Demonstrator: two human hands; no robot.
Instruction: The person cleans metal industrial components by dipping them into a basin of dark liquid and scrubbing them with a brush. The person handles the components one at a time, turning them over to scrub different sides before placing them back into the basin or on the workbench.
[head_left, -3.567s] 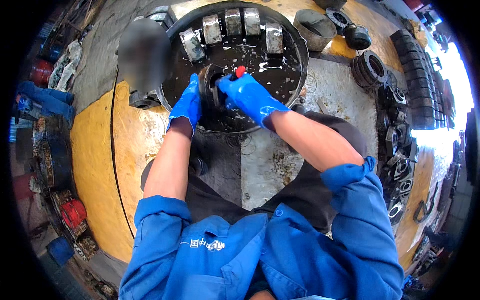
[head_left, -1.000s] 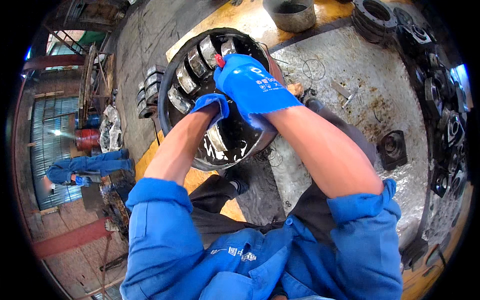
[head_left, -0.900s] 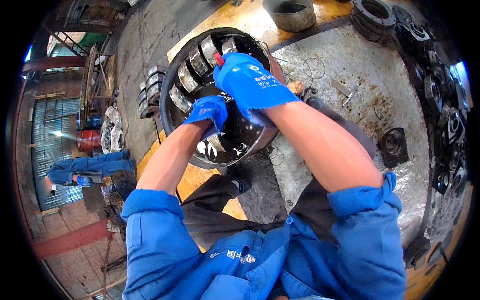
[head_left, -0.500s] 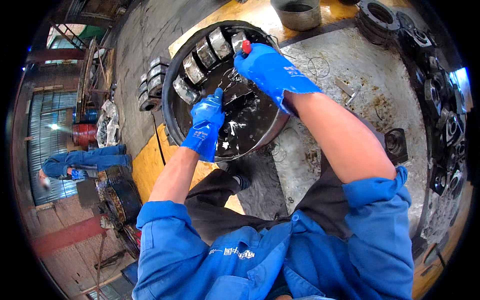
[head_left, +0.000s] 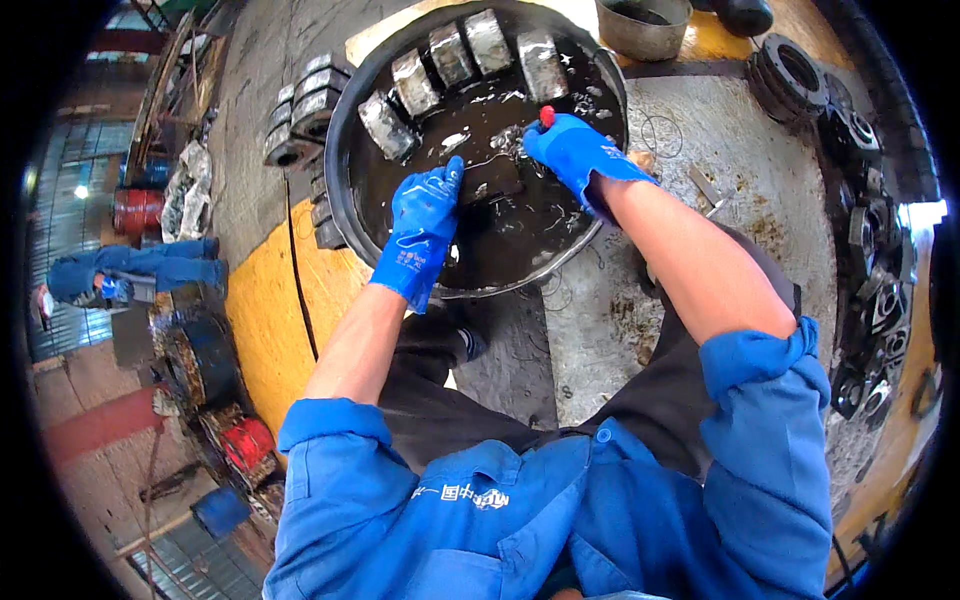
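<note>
A wide round black tub of dark, oily liquid lies in front of me. Several metal blocks with curved sides, such as this one, stand in the liquid along its far and left sides. My right hand, in a blue rubber glove, is closed around a tool with a red handle end; its working end is hidden. My left hand, gloved alike, is over the near left of the tub, its fingers closed. A thin wire-like strand runs between the hands; whether the left fingers grip it is unclear.
More metal blocks are stacked left of the tub. A metal pot stands beyond it, with stacked rings at the far right. Dark machined parts line the right edge. Another person in blue is at the far left.
The view has shifted, so the tub sits higher. My right hand has drawn nearer to me, away from the far right block, which now shows fully. My left hand stays over the tub.
</note>
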